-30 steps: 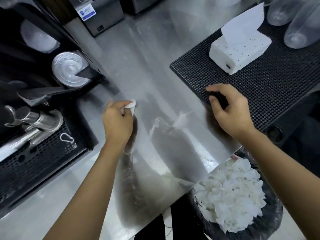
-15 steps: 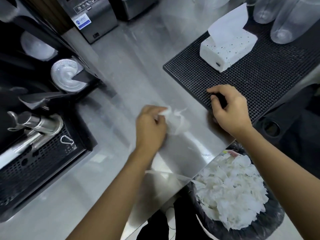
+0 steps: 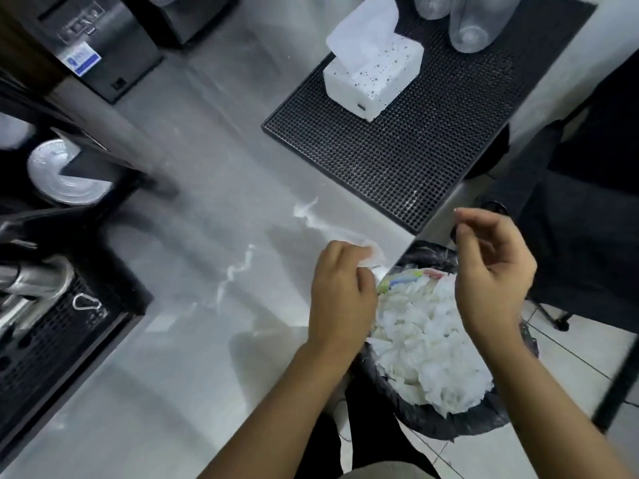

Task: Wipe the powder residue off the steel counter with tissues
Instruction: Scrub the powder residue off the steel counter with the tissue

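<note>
Left hand [image 3: 340, 292] swept tissue [image 3: 372, 253] to counter [image 3: 207, 209] edge; right hand [image 3: 491, 271] lifted, fingers curled.

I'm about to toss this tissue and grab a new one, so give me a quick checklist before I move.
1. Grip on used tissue: ok, the left hand pinches it at the counter's edge.
2. Bin within drop range: ok, it sits right beside that edge.
3. Room in the bin: not ok, white tissues are heaped up to its rim.
4. Right hand free: ok, fingers loosely curled over the bin, seemingly holding nothing.
5. Counter clean: not ok, powder streaks lie on it.
6. Fresh tissue ready: ok, a sheet stands out of the tissue box.
</note>
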`<state>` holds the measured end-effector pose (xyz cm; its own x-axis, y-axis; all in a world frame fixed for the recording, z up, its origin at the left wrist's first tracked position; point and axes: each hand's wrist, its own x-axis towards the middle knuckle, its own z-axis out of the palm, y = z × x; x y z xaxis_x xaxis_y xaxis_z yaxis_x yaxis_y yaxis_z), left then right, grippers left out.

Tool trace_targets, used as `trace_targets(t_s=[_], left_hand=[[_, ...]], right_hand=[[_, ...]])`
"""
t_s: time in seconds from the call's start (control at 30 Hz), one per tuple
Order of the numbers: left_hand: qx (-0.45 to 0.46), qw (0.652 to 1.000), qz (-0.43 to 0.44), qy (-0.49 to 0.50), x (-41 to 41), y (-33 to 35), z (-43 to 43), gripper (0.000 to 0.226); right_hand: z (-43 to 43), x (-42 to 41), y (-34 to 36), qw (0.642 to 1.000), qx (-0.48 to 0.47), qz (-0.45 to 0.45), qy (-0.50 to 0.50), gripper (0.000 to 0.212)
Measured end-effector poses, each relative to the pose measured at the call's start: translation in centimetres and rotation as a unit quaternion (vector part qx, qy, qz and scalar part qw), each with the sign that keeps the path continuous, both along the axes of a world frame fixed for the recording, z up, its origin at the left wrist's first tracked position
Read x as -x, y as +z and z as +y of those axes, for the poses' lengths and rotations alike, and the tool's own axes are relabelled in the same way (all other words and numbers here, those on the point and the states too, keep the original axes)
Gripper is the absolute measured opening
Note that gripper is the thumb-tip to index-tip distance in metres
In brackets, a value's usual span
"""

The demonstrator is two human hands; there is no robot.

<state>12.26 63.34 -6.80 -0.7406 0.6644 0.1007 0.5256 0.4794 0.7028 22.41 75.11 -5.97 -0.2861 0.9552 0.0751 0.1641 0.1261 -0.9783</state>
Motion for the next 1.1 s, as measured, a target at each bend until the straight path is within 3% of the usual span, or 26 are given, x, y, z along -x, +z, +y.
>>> trace_targets(t_s=[0.1,0.17,0.27,0.4,0.5,0.6,0.73,0.9,1.0,1.1], left_hand=[[0.015,0.992,-0.003,-0.126,-3.3,0.9,1.1,0.029],[0.002,0.991,-0.027,-0.133,-2.8,1.8,1.2,0.029],[-0.021,0.999,-0.031,-0.025,2.8,2.7,0.9,0.030],[0.022,0.989,0.056,0.135,13.8,1.3,-0.7,0.025],[0.070,0.983,0.046,0.166,17.6,-0.4,-1.6,0.025],[0.044,0.991,0.060,0.114,15.9,-0.6,-0.7,0.021],[-0.014,0.999,0.036,-0.004,6.8,-0.1,0.0,0.029],[-0.015,0.985,-0.008,-0.173,-1.0,0.6,-0.2,0.032],[-0.051,0.993,-0.071,-0.074,2.2,1.9,0.4,0.035],[-0.027,0.996,-0.001,0.087,9.2,1.8,0.7,0.030]], right_hand=[[-1.5,-4.3,-0.9,0.998,0.053,-0.018,-0.032,0.016],[-2.1,-6.6,-1.4,0.996,0.070,-0.039,-0.037,0.019],[-2.6,-9.4,-1.8,0.994,0.073,-0.071,-0.045,0.024],[-3.1,-11.2,-2.0,0.993,0.075,-0.082,-0.046,0.022],[-3.5,-11.1,-1.8,0.993,0.072,-0.075,-0.048,0.025],[-3.9,-10.4,-1.8,0.994,0.069,-0.077,-0.047,0.023],[-4.5,-9.3,-1.6,0.996,0.060,-0.064,-0.031,0.018],[-4.9,-8.4,-1.1,0.996,0.058,-0.056,-0.022,0.019],[-4.8,-8.5,-0.9,0.996,0.059,-0.060,-0.026,0.018],[-4.7,-8.9,-1.1,0.995,0.064,-0.069,-0.035,0.020]])
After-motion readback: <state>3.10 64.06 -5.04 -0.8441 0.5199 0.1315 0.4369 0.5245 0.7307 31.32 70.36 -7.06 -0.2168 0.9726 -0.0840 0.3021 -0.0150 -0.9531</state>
